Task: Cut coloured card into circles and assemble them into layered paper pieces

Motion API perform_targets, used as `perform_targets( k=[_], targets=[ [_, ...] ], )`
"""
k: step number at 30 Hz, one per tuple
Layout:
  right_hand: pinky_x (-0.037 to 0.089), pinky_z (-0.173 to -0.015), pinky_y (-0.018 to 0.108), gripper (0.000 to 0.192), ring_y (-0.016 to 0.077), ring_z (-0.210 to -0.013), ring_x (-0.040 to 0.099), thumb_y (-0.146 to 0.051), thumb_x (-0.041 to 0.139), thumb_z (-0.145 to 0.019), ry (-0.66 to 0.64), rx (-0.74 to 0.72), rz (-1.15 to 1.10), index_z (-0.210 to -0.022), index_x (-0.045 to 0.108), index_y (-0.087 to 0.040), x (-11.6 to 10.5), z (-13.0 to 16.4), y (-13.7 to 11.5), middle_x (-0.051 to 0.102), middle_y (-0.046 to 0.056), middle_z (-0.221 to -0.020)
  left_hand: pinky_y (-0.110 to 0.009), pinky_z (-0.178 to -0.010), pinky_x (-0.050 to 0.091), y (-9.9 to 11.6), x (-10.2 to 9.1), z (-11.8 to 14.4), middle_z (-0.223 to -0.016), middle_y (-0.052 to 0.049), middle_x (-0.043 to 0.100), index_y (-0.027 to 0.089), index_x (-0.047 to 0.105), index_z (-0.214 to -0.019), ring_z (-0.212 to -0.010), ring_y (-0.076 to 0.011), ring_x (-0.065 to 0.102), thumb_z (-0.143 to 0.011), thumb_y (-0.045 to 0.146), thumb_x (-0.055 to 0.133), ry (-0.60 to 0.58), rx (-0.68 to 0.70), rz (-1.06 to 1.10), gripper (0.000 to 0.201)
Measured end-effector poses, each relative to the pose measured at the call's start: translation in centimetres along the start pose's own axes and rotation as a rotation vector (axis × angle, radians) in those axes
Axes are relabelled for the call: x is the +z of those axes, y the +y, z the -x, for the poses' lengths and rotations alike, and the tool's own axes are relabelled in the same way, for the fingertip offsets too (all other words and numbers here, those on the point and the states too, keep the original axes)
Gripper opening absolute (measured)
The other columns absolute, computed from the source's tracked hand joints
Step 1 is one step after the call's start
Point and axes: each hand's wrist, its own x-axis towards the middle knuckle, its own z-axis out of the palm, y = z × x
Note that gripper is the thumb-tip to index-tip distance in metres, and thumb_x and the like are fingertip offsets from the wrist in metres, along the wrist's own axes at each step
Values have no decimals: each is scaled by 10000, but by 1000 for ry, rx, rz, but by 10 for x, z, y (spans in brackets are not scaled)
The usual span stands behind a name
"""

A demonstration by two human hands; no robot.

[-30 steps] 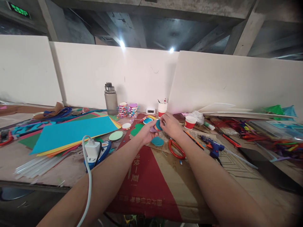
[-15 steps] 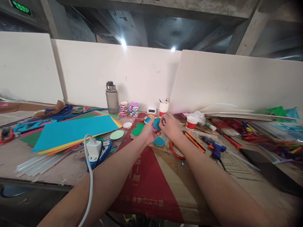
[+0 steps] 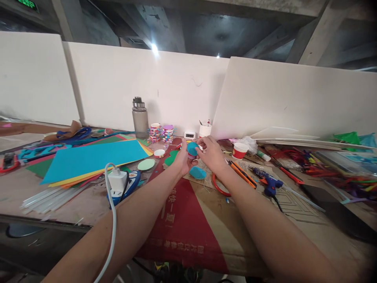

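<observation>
Between my hands is a short round piece of paper cup with a blue paper disc (image 3: 193, 148) on its top face. My left hand (image 3: 182, 160) wraps round its left side and underside. From the right, the fingers of my right hand (image 3: 211, 152) pinch at the rim. A second blue paper disc (image 3: 197, 173) lies on the cardboard just below my hands. Green paper discs (image 3: 171, 158) lie partly hidden behind my left hand. To the left are a pale green disc (image 3: 146, 164) and a low white cup piece (image 3: 159, 153).
Coloured paper sheets (image 3: 94, 159) and a power strip (image 3: 133, 182) are on the left. A bottle (image 3: 140, 120) stands behind. On the right are a paper cup (image 3: 240, 150), orange-handled cutter (image 3: 243, 175) and blue glue gun (image 3: 271, 184). A white cable (image 3: 114, 220) crosses my left forearm.
The blue disc now faces up more squarely on the cup piece, and my right fingers have shifted to its rim. The camera view has tilted slightly.
</observation>
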Motion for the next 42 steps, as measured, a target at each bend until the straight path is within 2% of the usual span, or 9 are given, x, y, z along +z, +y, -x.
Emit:
perform_targets(
  k=[5,11,16,22,26,30,34,38,42],
  targets=[
    [501,-844,355,141,208,-915,616,-161,656,-812,-67,-13,-5,-948,670,-194,0,0,-8,650,83,-1032,-188,-412,280,3,1,3,-636,4,593,196,634,-896,-466,-83,476,-902,674,397,-35,60,9,534],
    [495,-826,346,108,196,-873,630,-151,666,-802,-63,61,-5,-904,679,-183,1,1,-16,690,69,-954,-186,-461,323,0,5,6,-673,-13,628,185,661,-873,-522,-91,524,-908,636,438,11,121,-70,504],
    [497,-811,340,148,194,-850,631,-121,657,-764,-64,105,-41,-905,665,-168,2,-1,-18,695,67,-915,-187,-491,340,-1,6,7,-760,-41,685,196,695,-981,-649,-130,611,-927,586,449,6,197,-135,464],
    [496,-816,348,173,204,-854,628,-152,649,-750,-26,106,0,-923,654,-156,5,-1,-19,692,83,-924,-233,-615,478,1,8,7,-846,-75,723,176,694,-1009,-780,-174,666,-950,574,406,-14,153,-59,495],
    [484,-813,352,149,213,-858,618,-166,626,-768,-30,94,46,-913,655,-157,6,-1,-20,687,87,-912,-247,-641,502,3,10,6,-806,-70,718,174,684,-962,-777,-180,677,-981,525,354,9,127,-21,482],
    [477,-794,337,158,203,-854,606,-168,637,-787,-33,79,20,-944,658,-172,4,0,-22,681,76,-941,-213,-502,445,7,11,7,-669,-47,659,164,634,-820,-575,-138,618,-969,580,312,39,49,40,546],
    [476,-819,340,160,199,-884,605,-135,606,-820,-60,21,-12,-956,670,-190,0,1,-20,679,68,-962,-198,-341,270,11,8,8,-511,-20,527,165,551,-707,-376,-108,457,-931,673,231,-10,-49,58,641],
    [485,-828,333,202,186,-881,608,-105,579,-832,-109,-20,-57,-971,690,-202,-4,0,-17,671,58,-964,-165,-315,155,17,-1,5,-491,-29,496,163,511,-671,-335,-93,401,-865,768,218,-69,-136,27,700],
    [482,-855,333,218,191,-928,611,-118,575,-855,-148,-54,-44,-1003,708,-206,-5,0,-13,664,66,-1013,-141,-310,132,23,-8,3,-490,-36,497,162,515,-675,-333,-87,391,-811,826,183,-127,-203,-52,754]
  ],
)
